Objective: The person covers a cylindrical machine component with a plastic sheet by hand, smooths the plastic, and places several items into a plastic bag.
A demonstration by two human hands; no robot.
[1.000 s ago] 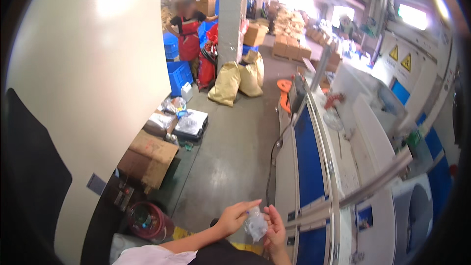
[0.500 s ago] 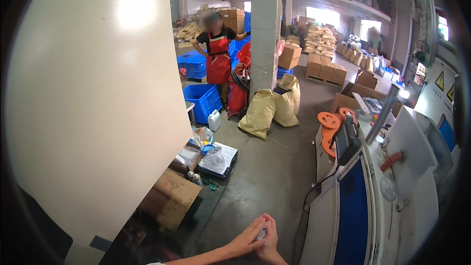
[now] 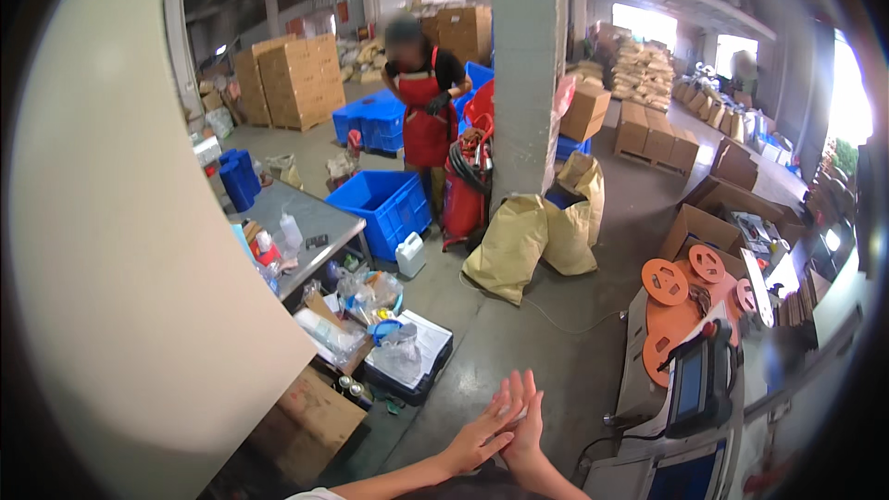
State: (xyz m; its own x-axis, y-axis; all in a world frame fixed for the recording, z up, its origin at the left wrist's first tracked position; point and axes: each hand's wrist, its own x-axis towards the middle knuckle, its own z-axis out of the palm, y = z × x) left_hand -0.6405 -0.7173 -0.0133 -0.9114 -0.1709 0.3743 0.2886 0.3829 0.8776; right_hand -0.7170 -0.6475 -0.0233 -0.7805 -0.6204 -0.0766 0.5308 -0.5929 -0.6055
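My left hand [image 3: 480, 440] lies across the palm of my right hand [image 3: 526, 431], low in the middle of the head view. The fingers of both hands are stretched out, pointing up and away from me. Between the palms a small pale patch [image 3: 515, 415] shows; most of it is covered, and I cannot make out what it is. Both hands are in the air over the grey floor [image 3: 454, 398], between a cardboard box [image 3: 319, 417] on the left and a machine's control panel [image 3: 699, 380] on the right.
A large cream panel [image 3: 120, 222] fills the left side. Ahead stand yellowish sacks [image 3: 514, 245], a pillar [image 3: 528, 74], a blue crate [image 3: 380, 208] and a person in a red apron [image 3: 428, 120]. Orange reels [image 3: 665, 281] are on the right. A black case [image 3: 417, 380] lies on the floor.
The view has turned, showing more of the metal table and stacked cartons at left. My hands went from cupped around something clear to stretched fingers. The person's outstretched arm has come down.
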